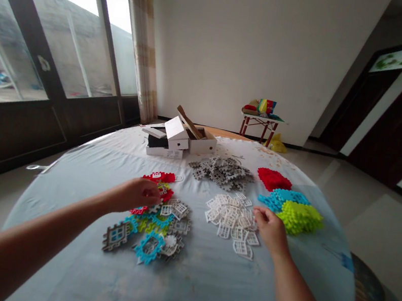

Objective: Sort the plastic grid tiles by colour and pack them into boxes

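My left hand is over the top of a mixed pile of red, blue, green, grey and white pieces, its fingers curled; what they hold, if anything, is hidden. At the right edge of a heap of white window-shaped pieces is my right hand, thumb and fingertips close together, their contents too small to make out. Just beyond it lie a green pile, a blue pile and a red pile. A grey pile sits behind the white heap.
White boxes are stacked at the far side of the round table, which has a pale blue cloth. A small side table with colourful things stands by the wall. Windows are on the left.
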`<state>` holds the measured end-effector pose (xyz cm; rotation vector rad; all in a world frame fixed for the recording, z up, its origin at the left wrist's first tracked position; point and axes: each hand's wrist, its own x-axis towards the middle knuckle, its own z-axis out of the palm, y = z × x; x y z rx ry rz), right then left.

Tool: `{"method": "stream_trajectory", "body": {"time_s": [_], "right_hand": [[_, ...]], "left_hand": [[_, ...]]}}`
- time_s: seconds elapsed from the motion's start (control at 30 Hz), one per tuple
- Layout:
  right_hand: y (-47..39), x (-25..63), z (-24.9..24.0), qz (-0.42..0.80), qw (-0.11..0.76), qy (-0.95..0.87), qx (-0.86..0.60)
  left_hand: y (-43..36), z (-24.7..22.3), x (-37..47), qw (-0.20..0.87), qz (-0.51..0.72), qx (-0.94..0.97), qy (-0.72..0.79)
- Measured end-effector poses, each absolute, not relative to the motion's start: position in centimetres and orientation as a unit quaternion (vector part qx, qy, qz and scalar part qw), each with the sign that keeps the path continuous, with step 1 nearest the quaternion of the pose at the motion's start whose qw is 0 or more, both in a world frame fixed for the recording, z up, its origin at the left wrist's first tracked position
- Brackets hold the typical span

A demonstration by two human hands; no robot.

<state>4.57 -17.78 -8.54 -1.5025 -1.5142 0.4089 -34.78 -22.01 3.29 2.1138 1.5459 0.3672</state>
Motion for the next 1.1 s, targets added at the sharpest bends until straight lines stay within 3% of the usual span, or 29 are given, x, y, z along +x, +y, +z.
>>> {"method": "stream_trajectory", "body": {"time_s": [0.2, 0.4, 0.67, 0.9, 1.1], "right_hand": [[-17.7, 4.7, -8.7, 0.174, 0.459, -0.62, -0.612], [-17.6, 4.8, -8.9, 0.174, 0.46, -0.62, -0.611], [-18.0, 4.4, -8.3, 0.167, 0.463, -0.618, -0.614], [-18.0, 4.1, -8.0, 0.158, 0.469, -0.623, -0.606], [-17.8, 3.8, -8.0, 0.168, 0.476, -0.623, -0.598]], "left_hand": [[-25.7, 1.4, -40.3, 0.245, -0.024, 0.729, 0.638], [-26.6, 0.1, -40.9, 0.238, -0.049, 0.704, 0.668], [-24.8, 3.2, -39.5, 0.407, 0.024, 0.703, 0.582], [-21.0, 6.5, -36.5, 0.433, 0.097, 0.692, 0.569], [-14.2, 3.9, -33.1, 0.449, 0.278, 0.58, 0.62]]}}
